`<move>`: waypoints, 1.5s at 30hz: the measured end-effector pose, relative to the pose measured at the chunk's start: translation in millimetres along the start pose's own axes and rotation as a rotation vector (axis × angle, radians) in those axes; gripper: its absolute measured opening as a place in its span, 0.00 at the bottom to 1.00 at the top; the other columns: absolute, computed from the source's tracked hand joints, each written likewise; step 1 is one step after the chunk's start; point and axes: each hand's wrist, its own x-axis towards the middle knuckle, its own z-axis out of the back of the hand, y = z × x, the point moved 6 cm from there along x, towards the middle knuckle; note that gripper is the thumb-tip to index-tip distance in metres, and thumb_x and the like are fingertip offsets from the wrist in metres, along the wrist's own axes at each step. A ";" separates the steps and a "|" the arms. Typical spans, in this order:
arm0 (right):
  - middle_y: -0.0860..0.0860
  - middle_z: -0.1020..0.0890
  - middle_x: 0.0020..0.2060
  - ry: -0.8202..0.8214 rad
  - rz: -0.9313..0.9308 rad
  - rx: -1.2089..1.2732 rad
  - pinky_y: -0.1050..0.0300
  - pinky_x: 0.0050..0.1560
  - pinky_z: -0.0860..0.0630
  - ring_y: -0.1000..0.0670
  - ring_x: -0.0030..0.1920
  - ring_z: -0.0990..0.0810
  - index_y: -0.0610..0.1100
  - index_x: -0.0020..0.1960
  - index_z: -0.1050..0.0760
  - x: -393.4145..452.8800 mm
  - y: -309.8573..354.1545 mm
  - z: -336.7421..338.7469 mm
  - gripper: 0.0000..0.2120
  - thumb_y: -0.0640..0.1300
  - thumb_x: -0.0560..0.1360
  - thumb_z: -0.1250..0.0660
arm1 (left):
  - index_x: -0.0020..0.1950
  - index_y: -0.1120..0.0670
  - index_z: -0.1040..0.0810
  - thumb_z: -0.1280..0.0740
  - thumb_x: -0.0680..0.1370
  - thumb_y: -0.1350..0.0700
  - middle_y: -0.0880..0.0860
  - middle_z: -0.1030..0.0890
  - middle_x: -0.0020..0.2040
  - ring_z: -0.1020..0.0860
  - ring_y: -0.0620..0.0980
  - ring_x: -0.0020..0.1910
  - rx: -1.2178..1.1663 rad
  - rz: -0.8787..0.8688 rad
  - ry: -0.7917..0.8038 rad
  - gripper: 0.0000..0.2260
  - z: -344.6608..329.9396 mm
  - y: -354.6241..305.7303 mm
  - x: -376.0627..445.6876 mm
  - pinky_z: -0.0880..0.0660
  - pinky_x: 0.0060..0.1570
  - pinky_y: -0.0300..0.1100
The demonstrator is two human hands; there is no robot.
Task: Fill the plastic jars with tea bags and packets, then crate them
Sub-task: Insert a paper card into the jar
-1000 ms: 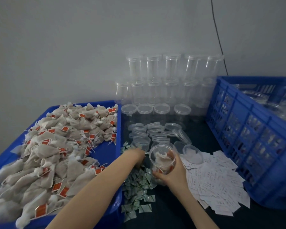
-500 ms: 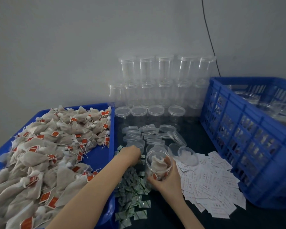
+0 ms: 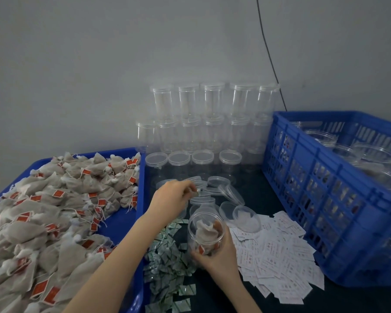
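Lifted off the heap of small green-and-silver foil packets (image 3: pixel 167 265), the left hand (image 3: pixel 171 198) now hangs above the loose clear lids, where a second ago it was pressed down among the packets; its fingertips pinch one small packet (image 3: pixel 196 192), seemingly carried up so it can be dropped into the jar. The right hand (image 3: pixel 217 256) has kept its place, fingers wrapped around the lower wall of the open clear plastic jar (image 3: pixel 205 233), which is tipped toward the person so its mouth is easy to reach. Beige tea bags with orange tags already sit inside it.

Just right of the jar lies a spread of white printed paper slips (image 3: pixel 275 256), within easy reach. To the left, a shallow blue tray (image 3: pixel 140 199) holds the big pile of drawstring tea bags (image 3: pixel 54 211). Behind, lidded empty clear jars (image 3: pixel 212 123) are stacked against the grey wall, out of the working area. On the right stands the blue slotted crate (image 3: pixel 325 199), already holding some jars.
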 end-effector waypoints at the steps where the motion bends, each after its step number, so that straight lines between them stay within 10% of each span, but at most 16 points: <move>1: 0.64 0.23 0.54 -0.006 -0.003 0.005 0.65 0.48 0.22 0.59 0.56 0.21 0.65 0.61 0.33 -0.5 0.9 0.1 0.36 0.51 0.59 0.19 | 0.51 0.47 0.20 0.35 0.79 0.54 0.45 0.19 0.46 0.22 0.42 0.45 -0.092 -0.021 0.009 0.05 3.2 -5.7 -1.1 0.24 0.46 0.41; 5: 0.60 0.21 0.55 -0.009 -0.004 -0.009 0.56 0.50 0.20 0.56 0.55 0.19 0.62 0.63 0.32 0.5 5.5 0.1 0.35 0.53 0.61 0.20 | 0.47 0.45 0.18 0.33 0.77 0.57 0.37 0.20 0.41 0.22 0.34 0.43 -0.252 -0.105 0.222 0.07 -3.2 -27.9 -10.6 0.26 0.46 0.32; 11: 0.62 0.20 0.51 0.029 -0.044 -0.061 0.59 0.47 0.20 0.60 0.51 0.19 0.64 0.59 0.32 2.6 1.9 2.4 0.33 0.49 0.59 0.21 | 0.51 0.45 0.17 0.32 0.76 0.53 0.45 0.17 0.48 0.21 0.44 0.48 0.150 -0.192 0.515 0.07 -39.4 -43.7 -25.5 0.23 0.47 0.42; 19: 0.58 0.19 0.51 0.032 -0.058 -0.073 0.51 0.48 0.18 0.56 0.50 0.18 0.59 0.59 0.31 2.8 0.1 2.5 0.34 0.51 0.57 0.21 | 0.53 0.44 0.17 0.35 0.76 0.56 0.46 0.17 0.51 0.22 0.48 0.52 0.300 -0.199 0.515 0.11 -45.0 -50.5 -25.0 0.27 0.45 0.42; 45: 0.61 0.20 0.51 -0.002 -0.104 -0.101 0.71 0.45 0.25 0.67 0.53 0.23 0.64 0.59 0.32 13.5 7.2 3.6 0.36 0.55 0.53 0.23 | 0.52 0.42 0.17 0.33 0.77 0.54 0.41 0.17 0.48 0.22 0.38 0.46 0.034 -0.174 0.361 0.09 -38.6 -34.9 -18.1 0.23 0.47 0.38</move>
